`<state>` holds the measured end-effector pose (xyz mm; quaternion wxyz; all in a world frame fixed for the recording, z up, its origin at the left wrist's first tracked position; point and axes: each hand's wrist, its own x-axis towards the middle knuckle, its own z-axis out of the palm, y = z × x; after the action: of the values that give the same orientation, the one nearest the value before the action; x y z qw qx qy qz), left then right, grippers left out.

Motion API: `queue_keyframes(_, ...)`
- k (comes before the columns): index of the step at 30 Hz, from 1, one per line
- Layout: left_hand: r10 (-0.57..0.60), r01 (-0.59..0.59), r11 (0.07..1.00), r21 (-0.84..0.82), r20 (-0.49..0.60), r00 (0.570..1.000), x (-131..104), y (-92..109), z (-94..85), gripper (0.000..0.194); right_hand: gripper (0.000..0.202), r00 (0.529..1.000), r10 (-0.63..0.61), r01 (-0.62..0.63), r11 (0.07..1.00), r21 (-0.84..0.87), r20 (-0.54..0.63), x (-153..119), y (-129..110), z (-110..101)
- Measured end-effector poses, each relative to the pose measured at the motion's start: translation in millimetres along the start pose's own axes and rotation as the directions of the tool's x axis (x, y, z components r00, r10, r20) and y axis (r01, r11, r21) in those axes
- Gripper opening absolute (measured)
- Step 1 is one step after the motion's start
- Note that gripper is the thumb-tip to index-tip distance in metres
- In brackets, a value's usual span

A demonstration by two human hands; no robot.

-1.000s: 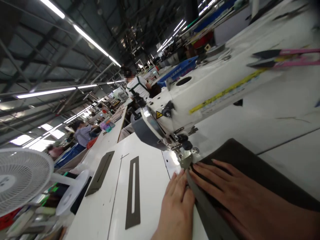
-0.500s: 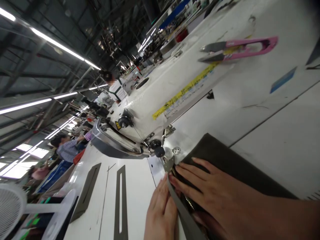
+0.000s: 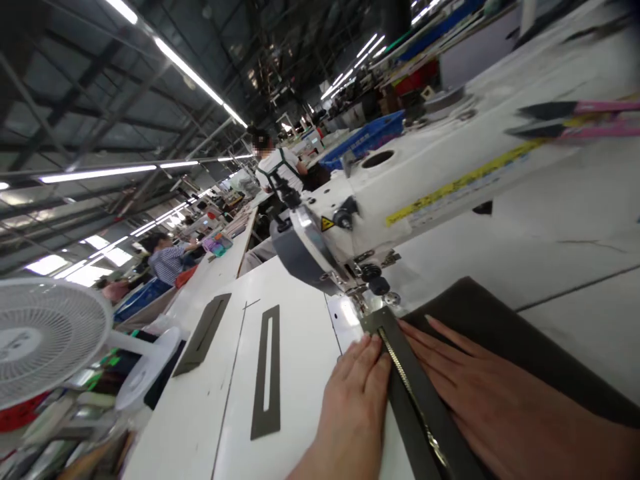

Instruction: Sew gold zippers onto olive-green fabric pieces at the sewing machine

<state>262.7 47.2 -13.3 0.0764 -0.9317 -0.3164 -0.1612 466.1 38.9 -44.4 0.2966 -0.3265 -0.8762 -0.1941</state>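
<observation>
A brass-toothed zipper (image 3: pixel 399 365) shows in the slot of a dark grey slotted strip (image 3: pixel 383 323), whose far end lies close to the presser foot area of a white sewing machine (image 3: pixel 430 170). My left hand (image 3: pixel 354 403) rests on the strip's left edge, its fingers laid flat and close together. On the other side, my right hand (image 3: pixel 480 380) lies flat with fingers extended, pressing the strip's right edge and a larger dark panel (image 3: pixel 475 310). Neither hand grasps anything. The zipper pull (image 3: pixel 434 443) is near the bottom edge.
Another slotted strip (image 3: pixel 259 401) and a small stack of dark pieces (image 3: pixel 205 333) lie on the white table to the left. Pink-handled thread snips (image 3: pixel 547 120) rest on the machine. A white fan (image 3: pixel 45 340) stands at the left. Other people sit further off.
The strip now lies flat over the zipper, where before it was tilted up on edge between my hands. My fingers have flattened on both sides. The view has shifted left.
</observation>
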Motion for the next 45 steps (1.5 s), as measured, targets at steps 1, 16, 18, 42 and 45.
queue_keyframes(1, -0.012, 0.012, 1.000, 0.006, -0.019, 1.000, 0, 1, -0.5, 0.030, 0.064, 1.000, -0.019, 0.019, 1.000, -0.012, -0.006, -1, 0, 0)
queue_keyframes(16, -0.078, 0.079, 0.997, 0.008, -0.090, 0.993, 29, -28, 14.3, 0.022, 0.071, 0.990, -0.127, 0.126, 0.992, 0.028, 0.054, 16, 42, 28)
queue_keyframes(18, -0.066, 0.069, 0.997, 0.031, -0.108, 0.992, 27, -30, 19.3, 0.022, 0.072, 0.988, -0.148, 0.146, 0.989, 0.039, 0.054, 14, 43, 30)
queue_keyframes(42, -0.057, 0.057, 0.998, 0.013, -0.013, 0.998, 32, -30, 7.5, 0.024, 0.073, 0.998, -0.044, 0.039, 0.994, 0.102, 0.049, 26, 38, 15)
queue_keyframes(45, -0.077, 0.078, 0.997, -0.005, 0.038, 0.996, 35, -28, 2.2, 0.021, 0.071, 0.998, -0.051, 0.047, 0.996, 0.081, 0.048, 22, 37, 19)
